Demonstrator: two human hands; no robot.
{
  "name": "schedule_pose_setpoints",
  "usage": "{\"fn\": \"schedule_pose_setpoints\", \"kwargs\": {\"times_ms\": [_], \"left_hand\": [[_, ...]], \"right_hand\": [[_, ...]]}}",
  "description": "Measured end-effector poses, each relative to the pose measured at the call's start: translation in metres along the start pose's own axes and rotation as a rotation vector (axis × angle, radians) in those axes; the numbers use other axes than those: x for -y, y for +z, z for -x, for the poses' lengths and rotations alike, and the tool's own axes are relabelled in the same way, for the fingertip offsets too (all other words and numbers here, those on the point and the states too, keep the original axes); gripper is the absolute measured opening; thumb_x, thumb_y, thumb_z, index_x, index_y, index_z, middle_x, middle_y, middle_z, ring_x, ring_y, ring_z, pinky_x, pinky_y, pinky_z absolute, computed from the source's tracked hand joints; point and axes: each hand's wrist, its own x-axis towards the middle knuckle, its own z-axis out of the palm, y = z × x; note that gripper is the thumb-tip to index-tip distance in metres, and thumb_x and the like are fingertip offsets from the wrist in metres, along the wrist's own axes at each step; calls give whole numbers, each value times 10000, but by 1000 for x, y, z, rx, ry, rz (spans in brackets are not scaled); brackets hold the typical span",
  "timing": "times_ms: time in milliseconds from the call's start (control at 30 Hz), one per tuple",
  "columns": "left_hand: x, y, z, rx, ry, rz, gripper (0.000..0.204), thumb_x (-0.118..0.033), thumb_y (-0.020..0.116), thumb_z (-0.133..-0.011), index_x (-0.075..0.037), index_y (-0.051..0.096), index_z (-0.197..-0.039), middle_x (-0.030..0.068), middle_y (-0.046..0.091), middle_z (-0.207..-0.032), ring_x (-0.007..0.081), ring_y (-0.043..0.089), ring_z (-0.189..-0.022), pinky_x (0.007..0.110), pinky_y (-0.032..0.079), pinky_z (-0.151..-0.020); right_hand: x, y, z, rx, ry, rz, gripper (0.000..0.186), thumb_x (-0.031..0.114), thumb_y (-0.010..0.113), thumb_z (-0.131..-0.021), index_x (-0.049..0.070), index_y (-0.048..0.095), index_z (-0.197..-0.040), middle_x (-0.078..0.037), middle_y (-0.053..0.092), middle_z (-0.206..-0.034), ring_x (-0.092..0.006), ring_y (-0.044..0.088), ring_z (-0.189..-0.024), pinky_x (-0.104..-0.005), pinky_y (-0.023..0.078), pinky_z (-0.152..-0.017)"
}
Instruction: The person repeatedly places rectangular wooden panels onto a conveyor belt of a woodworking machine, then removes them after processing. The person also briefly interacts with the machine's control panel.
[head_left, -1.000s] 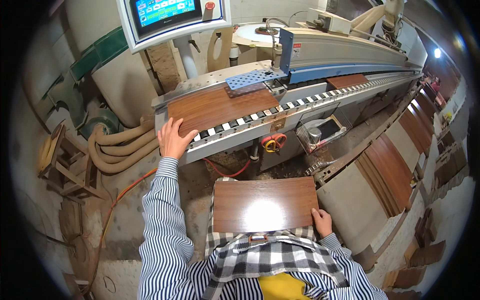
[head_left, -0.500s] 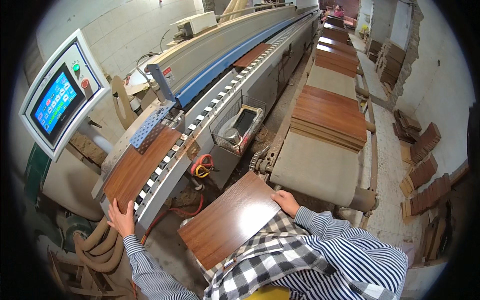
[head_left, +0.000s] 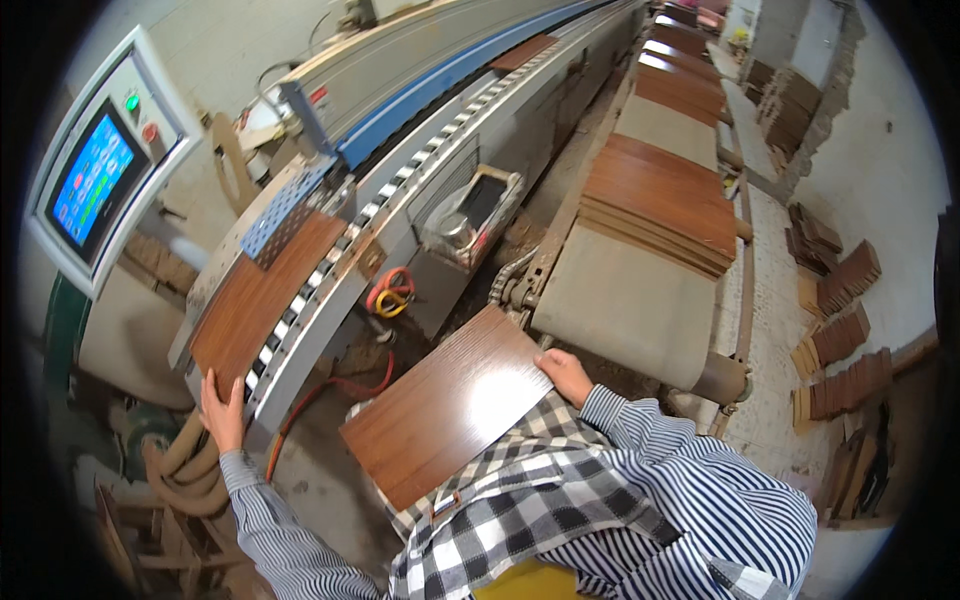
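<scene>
My left hand (head_left: 222, 408) rests at the near end of a reddish-brown wood-grain board (head_left: 265, 290), fingers spread against its edge. That board lies lengthwise on the machine's track of rollers, partly under a blue perforated plate (head_left: 285, 208). Across my lap is a second wood-grain board (head_left: 445, 405), tilted and shining with reflected light. My right hand (head_left: 566, 375) grips its right-hand edge, thumb on top and the other fingers mostly hidden. Farther up the machine, another brown board (head_left: 525, 53) sits on the track beside the blue rail.
A control panel with a lit screen (head_left: 92, 180) stands at left. A wire basket (head_left: 468, 215) and coiled red and yellow hoses (head_left: 390, 292) hang from the machine's side. On the right, a conveyor belt (head_left: 625, 310) carries stacked boards (head_left: 660, 195). More stacks (head_left: 850, 385) line the right wall.
The board farther up the machine has travelled away along the track. My view has shifted slightly; both hands keep their places on the boards.
</scene>
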Motion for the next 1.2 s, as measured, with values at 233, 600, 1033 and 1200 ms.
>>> {"fn": "schedule_pose_setpoints", "kwargs": {"times_ms": [233, 600, 1033, 1200], "left_hand": [[-2, 5, 3, -74, 55, 64, 683, -520, 609, -833, -105, 467, -1356, 182, 430, -1412, 302, 385, -1324, 456, 248, -1081], [-21, -12, 15, -31, -35, 60, 731, -582, 583, -819, -118, 458, -1370, 168, 373, -1455, 294, 315, -1366, 538, 109, -1123], [-10, -22, 24, -35, 30, 233, 620, -431, 630, -838, -80, 494, -1330, 164, 422, -1421, 305, 363, -1336, 503, 147, -1133], [-8, -22, 23, -32, 19, 218, 628, -428, 633, -836, -69, 491, -1331, 163, 425, -1421, 310, 353, -1342, 499, 154, -1131]], "right_hand": [[8, -1, 6, 25, 47, -131, 260, 241, 569, -931, -15, 615, -922, -5, 603, -810, -90, 524, -737, -261, 436, -693], [14, -7, 9, 75, 89, -149, 264, 286, 519, -957, 44, 604, -899, 26, 521, -669, -66, 439, -553, -224, 350, -497], [11, -11, 8, 120, 100, -169, 217, 274, 550, -941, 108, 562, -803, 53, 507, -648, -61, 443, -528, -226, 336, -468], [13, -11, 8, 137, 98, -154, 218, 276, 540, -941, 87, 566, -836, 40, 528, -703, -67, 465, -581, -231, 364, -512]]}}
